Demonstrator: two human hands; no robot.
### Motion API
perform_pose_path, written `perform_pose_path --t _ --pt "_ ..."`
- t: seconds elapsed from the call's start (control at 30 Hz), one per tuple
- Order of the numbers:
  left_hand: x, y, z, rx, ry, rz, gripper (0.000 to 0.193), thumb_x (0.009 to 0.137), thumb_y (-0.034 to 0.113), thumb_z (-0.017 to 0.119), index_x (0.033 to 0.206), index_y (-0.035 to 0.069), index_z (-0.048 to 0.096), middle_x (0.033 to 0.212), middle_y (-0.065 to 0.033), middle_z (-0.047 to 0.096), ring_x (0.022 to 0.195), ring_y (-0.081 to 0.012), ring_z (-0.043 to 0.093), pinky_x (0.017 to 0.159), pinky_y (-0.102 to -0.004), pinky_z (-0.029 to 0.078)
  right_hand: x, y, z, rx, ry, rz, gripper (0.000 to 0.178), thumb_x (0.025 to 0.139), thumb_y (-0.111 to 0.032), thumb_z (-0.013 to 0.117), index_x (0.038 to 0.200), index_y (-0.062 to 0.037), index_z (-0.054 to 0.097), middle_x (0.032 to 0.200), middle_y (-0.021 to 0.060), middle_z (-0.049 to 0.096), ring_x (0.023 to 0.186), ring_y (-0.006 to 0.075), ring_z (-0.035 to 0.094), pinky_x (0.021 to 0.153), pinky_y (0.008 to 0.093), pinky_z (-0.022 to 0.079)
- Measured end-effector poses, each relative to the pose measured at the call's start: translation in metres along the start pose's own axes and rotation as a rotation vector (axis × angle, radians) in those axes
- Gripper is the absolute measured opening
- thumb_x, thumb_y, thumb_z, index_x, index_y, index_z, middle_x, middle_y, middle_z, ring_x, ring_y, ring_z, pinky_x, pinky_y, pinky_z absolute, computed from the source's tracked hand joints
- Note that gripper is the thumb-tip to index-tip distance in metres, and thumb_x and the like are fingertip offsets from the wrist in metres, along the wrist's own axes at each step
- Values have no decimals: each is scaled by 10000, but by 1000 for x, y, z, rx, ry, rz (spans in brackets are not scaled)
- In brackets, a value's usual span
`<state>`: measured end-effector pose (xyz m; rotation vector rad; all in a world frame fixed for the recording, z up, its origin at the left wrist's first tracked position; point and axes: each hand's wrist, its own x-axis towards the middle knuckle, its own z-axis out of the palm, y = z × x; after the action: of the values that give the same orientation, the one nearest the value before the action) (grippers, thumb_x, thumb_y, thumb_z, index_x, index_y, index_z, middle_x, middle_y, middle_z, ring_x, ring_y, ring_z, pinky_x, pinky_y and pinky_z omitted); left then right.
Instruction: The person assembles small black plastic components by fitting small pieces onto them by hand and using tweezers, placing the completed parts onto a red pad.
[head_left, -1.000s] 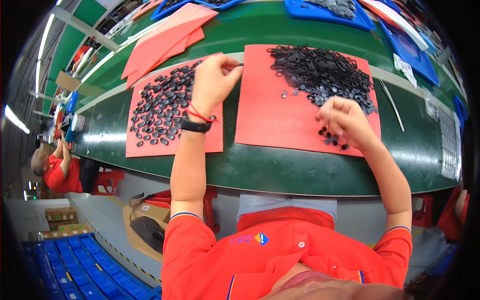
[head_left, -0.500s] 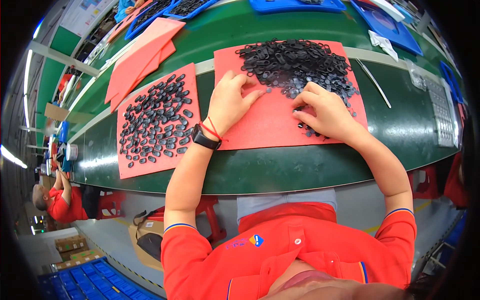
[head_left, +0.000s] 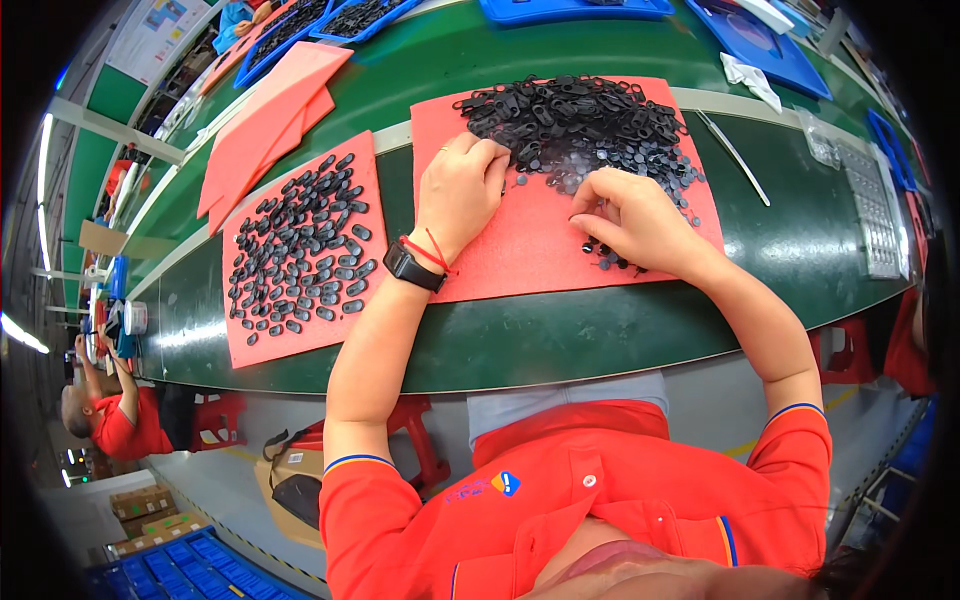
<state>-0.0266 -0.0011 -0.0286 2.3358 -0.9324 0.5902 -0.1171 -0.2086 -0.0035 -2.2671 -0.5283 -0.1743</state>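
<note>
A pink foam sheet (head_left: 540, 270) lies before me on the green bench. On its far half is a heap of black oblong ring-shaped pieces (head_left: 570, 105), with small grey discs (head_left: 655, 160) along its near right side. My left hand (head_left: 462, 195) is at the heap's left edge, thumb and fingertips pinched together; whatever they hold is hidden. My right hand (head_left: 640, 225) hovers over the sheet's right part, fingers curled and thumb against them, any held piece too small to name. Beneath it lie several small dark round pieces (head_left: 608, 256). One loose disc (head_left: 520, 180) sits between the hands.
To the left, another pink sheet (head_left: 240, 345) bears many black oval pieces (head_left: 300, 240). Stacked pink sheets (head_left: 270, 130) lie beyond it. At right are tweezers (head_left: 735, 160), a white tissue (head_left: 750, 80) and a clear tray (head_left: 872, 215). Blue trays (head_left: 580, 8) stand at the back.
My left hand has moved away from the loose disc to the black heap's edge, and its fingertips have come together. The right hand's thumb and fingers have drawn closer. The view has shifted slightly.
</note>
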Motion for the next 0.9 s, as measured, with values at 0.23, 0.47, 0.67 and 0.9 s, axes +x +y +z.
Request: perform_pose_path --t 0.23,0.47,0.67,0.9 --pt "3 5 -1 -55 45 -60 186 780 112 605 960 70 626 861 -110 539 825 -288 544 709 -381 463 1 -2 1 89 69 17 135 776 -56 648 898 -13 610 748 59 593 533 91 480 506 244 398" --pt "2 1 3 87 24 56 238 799 57 591 1030 86 640 898 -110 540 791 -258 559 711 -339 465 1 -2 2 19 45 6 134 781 -82 645 898 -20 624 807 108 629 729 217 626 645 307 497" --pt "1 3 -5 -27 113 35 113 770 73 622 880 66 646 848 -82 540 790 -260 565 678 -348 473 1 3 4 54 127 -149 88 783 -25 639 872 -19 641 760 53 599 611 115 555 556 246 437" --pt "-4 21 -12 -391 204 -208 72 817 54 623 802 -10 593 708 -98 625 572 -168 618 498 -258 465 0 -1 1 230 25 66 49 797 -46 629 828 -8 621 709 21 581 607 81 543 553 232 434"
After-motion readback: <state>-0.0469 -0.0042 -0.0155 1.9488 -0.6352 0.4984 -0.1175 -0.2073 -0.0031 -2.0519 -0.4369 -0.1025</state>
